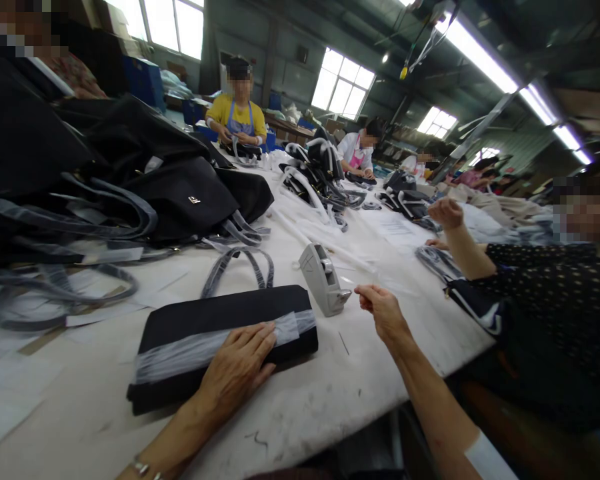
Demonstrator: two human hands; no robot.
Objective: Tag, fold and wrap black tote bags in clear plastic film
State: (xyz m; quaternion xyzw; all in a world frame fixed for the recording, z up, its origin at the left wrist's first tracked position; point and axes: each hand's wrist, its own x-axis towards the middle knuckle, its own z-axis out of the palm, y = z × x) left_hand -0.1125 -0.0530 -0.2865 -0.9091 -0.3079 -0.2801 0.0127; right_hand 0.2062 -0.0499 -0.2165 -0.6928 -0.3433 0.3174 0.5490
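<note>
A black handbag (220,301) lies flat on the white table, with a band of translucent plastic wrap (180,357) across it. Its plastic-wrapped handles (213,270) stretch out toward the far side. My left hand (243,353) rests flat on the bag and the wrap, fingers extended. Just beyond the bag's right end stands a grey tape dispenser (321,280). Close to the dispenser's cutting end is my right hand (380,308), its thumb and forefinger pinched together. Anything between those fingertips is too small or clear to make out.
Black bags (180,193) with wrapped straps are heaped at the left. Another pile of bags (315,167) sits farther back. At the right, a co-worker in a dotted sleeve (525,273) has a raised hand near another black bag (475,303). Several people work along the table.
</note>
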